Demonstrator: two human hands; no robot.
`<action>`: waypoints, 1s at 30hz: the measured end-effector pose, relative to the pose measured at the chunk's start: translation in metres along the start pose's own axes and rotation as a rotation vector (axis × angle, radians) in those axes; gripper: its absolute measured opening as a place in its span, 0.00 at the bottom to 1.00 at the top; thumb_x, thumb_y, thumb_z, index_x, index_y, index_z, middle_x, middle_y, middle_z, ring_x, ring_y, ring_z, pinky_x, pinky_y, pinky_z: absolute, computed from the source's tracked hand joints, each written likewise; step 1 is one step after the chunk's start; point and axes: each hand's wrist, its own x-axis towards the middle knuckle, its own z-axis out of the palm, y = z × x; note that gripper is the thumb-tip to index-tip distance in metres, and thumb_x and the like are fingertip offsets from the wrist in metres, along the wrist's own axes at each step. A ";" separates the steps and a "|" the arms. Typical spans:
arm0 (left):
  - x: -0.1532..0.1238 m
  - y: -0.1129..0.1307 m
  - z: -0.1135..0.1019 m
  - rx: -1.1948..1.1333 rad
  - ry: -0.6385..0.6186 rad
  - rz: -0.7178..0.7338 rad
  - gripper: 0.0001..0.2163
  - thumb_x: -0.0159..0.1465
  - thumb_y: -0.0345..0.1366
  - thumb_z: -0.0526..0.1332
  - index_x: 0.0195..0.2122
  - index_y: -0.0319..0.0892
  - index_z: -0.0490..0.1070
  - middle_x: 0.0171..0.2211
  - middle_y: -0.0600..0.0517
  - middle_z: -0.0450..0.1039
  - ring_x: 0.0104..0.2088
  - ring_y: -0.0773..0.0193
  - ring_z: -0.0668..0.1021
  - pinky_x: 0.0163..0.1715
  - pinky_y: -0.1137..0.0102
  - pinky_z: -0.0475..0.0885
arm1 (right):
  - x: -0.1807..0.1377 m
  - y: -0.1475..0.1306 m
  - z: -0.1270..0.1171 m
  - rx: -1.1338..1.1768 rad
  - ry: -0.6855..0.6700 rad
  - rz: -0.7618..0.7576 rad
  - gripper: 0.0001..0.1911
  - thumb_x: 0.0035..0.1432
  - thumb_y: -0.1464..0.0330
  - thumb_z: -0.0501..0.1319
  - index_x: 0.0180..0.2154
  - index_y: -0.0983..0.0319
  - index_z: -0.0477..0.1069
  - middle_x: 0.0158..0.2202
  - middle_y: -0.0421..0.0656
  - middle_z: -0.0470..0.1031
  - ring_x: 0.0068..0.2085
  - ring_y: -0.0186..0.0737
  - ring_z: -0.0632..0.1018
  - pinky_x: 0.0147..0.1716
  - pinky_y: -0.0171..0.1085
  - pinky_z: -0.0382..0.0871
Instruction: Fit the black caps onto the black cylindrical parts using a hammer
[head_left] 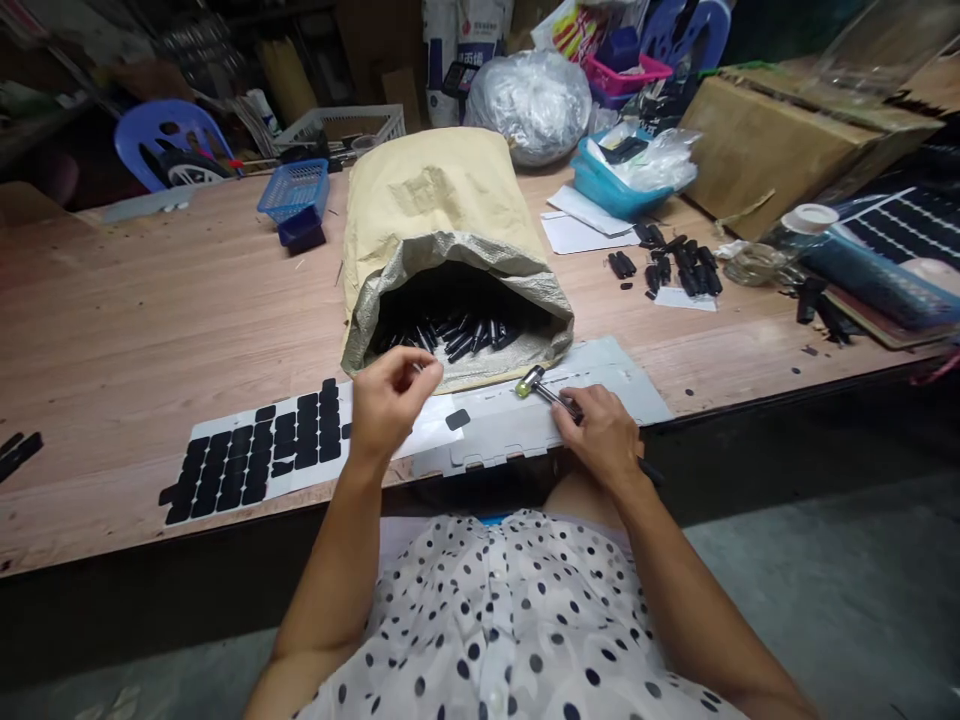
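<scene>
My left hand (390,400) hovers over a white backing sheet (315,435) at the table's near edge, fingers pinched together on something too small to make out. Rows of black stickers (255,455) cover the sheet's left part, and one lone black sticker (457,420) lies further right. My right hand (600,430) rests on a grey plastic panel (630,385) and grips a small hammer (534,383) with a yellow-green head pointing left. Just beyond both hands an open tan sack (435,210) lies on its side, with several black cylindrical parts (450,335) inside its mouth.
More black parts (675,265) lie scattered at the right with white papers (577,230). A blue tray (615,185), a cardboard box (780,140), a small blue basket (296,190), a white crate (345,122) and a plastic bag (532,100) line the wooden table (150,300) at the back.
</scene>
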 end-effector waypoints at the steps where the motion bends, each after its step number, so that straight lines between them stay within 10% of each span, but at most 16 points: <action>1: 0.008 0.000 0.003 0.093 -0.010 -0.057 0.06 0.65 0.38 0.66 0.35 0.41 0.78 0.35 0.49 0.79 0.40 0.56 0.80 0.41 0.63 0.76 | 0.001 0.001 0.005 -0.077 -0.012 0.001 0.08 0.63 0.66 0.60 0.38 0.59 0.77 0.32 0.45 0.74 0.35 0.44 0.73 0.35 0.39 0.64; 5: 0.035 0.000 0.024 0.563 -0.037 -0.340 0.08 0.64 0.39 0.65 0.28 0.43 0.75 0.33 0.46 0.81 0.41 0.49 0.81 0.39 0.63 0.72 | -0.003 -0.003 0.016 -0.218 -0.022 -0.019 0.07 0.63 0.66 0.60 0.39 0.59 0.76 0.34 0.46 0.73 0.37 0.44 0.70 0.35 0.39 0.59; 11: 0.047 -0.008 0.034 0.629 -0.024 -0.443 0.12 0.63 0.47 0.67 0.33 0.44 0.76 0.44 0.42 0.82 0.47 0.47 0.81 0.41 0.61 0.73 | -0.009 -0.004 0.018 -0.227 0.007 0.001 0.05 0.62 0.67 0.61 0.38 0.59 0.75 0.33 0.44 0.71 0.36 0.44 0.68 0.35 0.38 0.57; 30: 0.048 -0.008 0.019 0.677 0.017 -0.335 0.07 0.61 0.37 0.65 0.38 0.42 0.78 0.43 0.40 0.82 0.45 0.44 0.82 0.40 0.59 0.74 | -0.008 0.001 0.025 -0.058 0.067 0.103 0.04 0.59 0.68 0.60 0.35 0.58 0.73 0.33 0.44 0.72 0.36 0.44 0.71 0.36 0.39 0.60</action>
